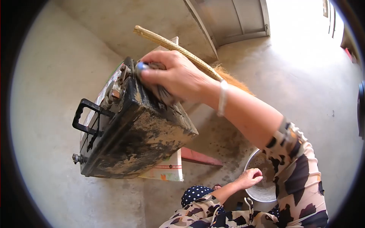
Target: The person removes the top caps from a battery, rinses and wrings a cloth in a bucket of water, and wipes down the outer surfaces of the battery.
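Black battery (pixel 131 146), beside right fingers (pixel 155 57), cloth (pixel 164 94) between

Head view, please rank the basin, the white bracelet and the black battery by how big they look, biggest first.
1. Black battery
2. Basin, though the patterned sleeve seems to hide part of it
3. White bracelet

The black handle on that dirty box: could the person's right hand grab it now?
Probably not straight away: the right hand holds what looks like a rag against the box, though the black handle sticks out with nothing seen covering it.
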`<action>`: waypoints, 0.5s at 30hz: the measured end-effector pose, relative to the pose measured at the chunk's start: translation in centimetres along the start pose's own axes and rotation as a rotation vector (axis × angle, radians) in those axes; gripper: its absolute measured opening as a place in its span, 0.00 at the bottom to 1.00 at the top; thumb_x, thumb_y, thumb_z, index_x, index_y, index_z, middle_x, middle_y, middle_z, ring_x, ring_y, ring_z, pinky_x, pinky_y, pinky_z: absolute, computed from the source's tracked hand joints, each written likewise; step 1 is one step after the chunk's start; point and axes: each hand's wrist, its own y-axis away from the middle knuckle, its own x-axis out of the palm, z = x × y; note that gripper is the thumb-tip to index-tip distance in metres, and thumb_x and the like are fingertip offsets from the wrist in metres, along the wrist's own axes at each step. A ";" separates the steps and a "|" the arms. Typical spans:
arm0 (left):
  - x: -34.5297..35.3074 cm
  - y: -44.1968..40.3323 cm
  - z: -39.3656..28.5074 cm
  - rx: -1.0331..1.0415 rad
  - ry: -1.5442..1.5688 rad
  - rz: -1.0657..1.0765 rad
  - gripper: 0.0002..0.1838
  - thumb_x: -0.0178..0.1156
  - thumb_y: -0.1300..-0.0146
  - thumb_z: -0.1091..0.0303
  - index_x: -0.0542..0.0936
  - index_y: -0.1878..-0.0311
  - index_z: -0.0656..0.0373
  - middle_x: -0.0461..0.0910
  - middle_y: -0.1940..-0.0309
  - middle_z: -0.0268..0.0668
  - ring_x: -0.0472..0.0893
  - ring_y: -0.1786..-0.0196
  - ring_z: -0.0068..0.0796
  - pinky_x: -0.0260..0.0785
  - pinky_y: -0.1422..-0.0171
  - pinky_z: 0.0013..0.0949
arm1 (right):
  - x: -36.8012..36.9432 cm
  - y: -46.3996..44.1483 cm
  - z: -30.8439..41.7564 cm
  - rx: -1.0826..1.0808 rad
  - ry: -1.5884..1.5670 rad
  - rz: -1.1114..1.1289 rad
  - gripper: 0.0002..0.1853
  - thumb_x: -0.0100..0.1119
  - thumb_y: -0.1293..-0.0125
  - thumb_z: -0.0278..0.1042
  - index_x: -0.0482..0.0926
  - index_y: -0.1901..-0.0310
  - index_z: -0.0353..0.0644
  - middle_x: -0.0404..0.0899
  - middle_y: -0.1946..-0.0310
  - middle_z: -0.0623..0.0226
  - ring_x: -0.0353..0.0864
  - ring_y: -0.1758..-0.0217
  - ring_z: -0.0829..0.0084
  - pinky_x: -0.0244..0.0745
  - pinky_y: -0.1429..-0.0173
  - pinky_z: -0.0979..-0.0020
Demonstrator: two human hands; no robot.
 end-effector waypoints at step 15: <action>0.6 -0.3 1.2 0.162 -0.206 -0.005 0.15 0.56 0.46 0.61 0.75 0.64 0.65 0.78 0.68 0.46 0.78 0.62 0.41 0.69 0.55 0.38 | -1.7 -6.8 -1.8 0.062 0.210 0.179 0.19 0.55 0.46 0.43 0.77 0.54 0.43 0.78 0.58 0.59 0.75 0.54 0.65 0.67 0.48 0.67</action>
